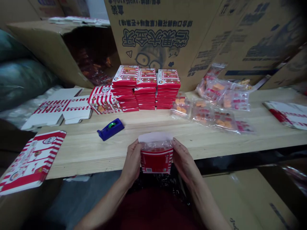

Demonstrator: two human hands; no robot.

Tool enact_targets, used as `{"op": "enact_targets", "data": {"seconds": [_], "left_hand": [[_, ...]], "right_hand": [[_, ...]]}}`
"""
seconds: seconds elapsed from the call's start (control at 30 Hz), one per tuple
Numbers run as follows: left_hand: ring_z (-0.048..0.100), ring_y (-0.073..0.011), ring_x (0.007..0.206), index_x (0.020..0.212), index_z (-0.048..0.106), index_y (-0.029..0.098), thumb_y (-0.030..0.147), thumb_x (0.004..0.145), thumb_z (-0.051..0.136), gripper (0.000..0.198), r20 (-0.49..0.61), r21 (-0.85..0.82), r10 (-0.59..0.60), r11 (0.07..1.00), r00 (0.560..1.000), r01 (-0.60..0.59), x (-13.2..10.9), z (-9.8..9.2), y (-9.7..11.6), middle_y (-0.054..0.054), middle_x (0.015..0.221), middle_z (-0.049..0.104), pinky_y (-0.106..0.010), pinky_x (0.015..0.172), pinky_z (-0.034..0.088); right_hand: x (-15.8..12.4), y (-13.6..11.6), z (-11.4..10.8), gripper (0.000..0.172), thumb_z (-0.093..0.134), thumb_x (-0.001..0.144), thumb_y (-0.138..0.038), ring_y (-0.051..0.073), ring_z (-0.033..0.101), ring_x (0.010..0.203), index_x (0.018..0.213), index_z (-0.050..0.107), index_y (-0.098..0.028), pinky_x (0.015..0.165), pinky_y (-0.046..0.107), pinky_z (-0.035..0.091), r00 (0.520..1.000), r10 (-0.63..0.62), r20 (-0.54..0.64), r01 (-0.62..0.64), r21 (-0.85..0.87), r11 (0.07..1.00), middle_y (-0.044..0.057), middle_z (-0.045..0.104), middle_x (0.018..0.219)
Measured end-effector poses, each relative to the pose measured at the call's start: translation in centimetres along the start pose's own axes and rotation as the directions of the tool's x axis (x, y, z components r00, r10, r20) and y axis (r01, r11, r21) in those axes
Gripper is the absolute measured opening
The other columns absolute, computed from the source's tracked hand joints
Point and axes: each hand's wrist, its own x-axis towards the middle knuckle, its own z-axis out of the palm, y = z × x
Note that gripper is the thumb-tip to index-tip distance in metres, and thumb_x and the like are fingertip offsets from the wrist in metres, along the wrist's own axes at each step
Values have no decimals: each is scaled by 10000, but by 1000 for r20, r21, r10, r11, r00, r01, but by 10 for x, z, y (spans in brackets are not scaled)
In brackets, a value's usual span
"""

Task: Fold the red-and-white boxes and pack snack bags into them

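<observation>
Red-and-white striped carton [156, 163] sat between the person's two hands, held up just past the near edge of a pale wooden workbench [81, 159], above the person's dark red top [148, 210]. Its white top flap [155, 137] stood open, and a clear plastic packet [155, 147] showed in its mouth. The left hand [131, 160] clasped the carton's left side and the right hand [184, 157] its right side, both closed snugly against the walls, with nothing else in either hand.

Ahead of the left hand, a blue tape dispenser [110, 129] lay on the bench. Beyond it rose stacks of finished red boxes [146, 88], with one more box [104, 99] lying against them. Clear packets of orange snacks [203, 111] were spread to the right. Flat striped box blanks lay at the left [57, 110], at the near-left corner [32, 161], and at the far right [285, 115]. Large printed cardboard cartons [163, 38] stood behind the bench, and another open one [88, 54] held more packets.
</observation>
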Motion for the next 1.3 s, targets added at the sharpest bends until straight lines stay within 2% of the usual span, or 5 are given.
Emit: {"op": "enact_targets", "data": {"seconds": [0.37, 0.77, 0.97, 1.17, 1.3], "left_hand": [[736, -227, 817, 1047, 784, 183, 151, 718, 740, 333, 99, -165, -388, 902, 916, 400, -20, -56, -47, -72, 928, 805, -326, 773, 554], [738, -290, 1085, 1146, 798, 192, 305, 865, 732, 310, 351, 137, -310, 951, 884, 279, 6, -89, -52, -124, 1171, 786, -433, 1022, 523], [621, -284, 1314, 1257, 746, 258, 373, 940, 678, 344, 523, 383, -230, 924, 821, 14, 14, -99, -41, -111, 1344, 711, -481, 1153, 421], [665, -283, 1251, 1150, 795, 265, 362, 936, 676, 263, 417, 420, -154, 907, 896, -39, 8, -92, -48, -98, 1226, 770, -490, 1145, 431], [682, -302, 1203, 1190, 776, 251, 380, 959, 642, 296, 504, 449, -207, 892, 839, -50, 12, -84, -36, -106, 1243, 761, -510, 1086, 463]], "right_hand": [[-27, 62, -23, 275, 821, 726, -379, 248, 749, 744, 964, 809, -242, 742, 409, 605, 967, 230, -106, -233, -15, 972, 43, 817, 843], [-4, 66, -54, 200, 710, 815, -312, 291, 711, 1153, 953, 849, -276, 1073, 486, 498, 965, 207, 159, -185, -144, 972, 64, 811, 1131], [-4, 54, -61, 246, 681, 886, -428, 300, 633, 1296, 1000, 841, -280, 1154, 524, 422, 937, 134, 323, -41, -280, 959, 72, 776, 1232], [-6, 67, -58, 185, 739, 898, -401, 265, 681, 1222, 1041, 822, -317, 1151, 549, 425, 960, 33, 277, 78, -380, 922, 49, 790, 1198], [1, 56, -58, 174, 737, 909, -382, 248, 682, 1218, 1044, 814, -305, 1126, 527, 450, 926, 99, 364, 55, -392, 918, 43, 784, 1207]]}}
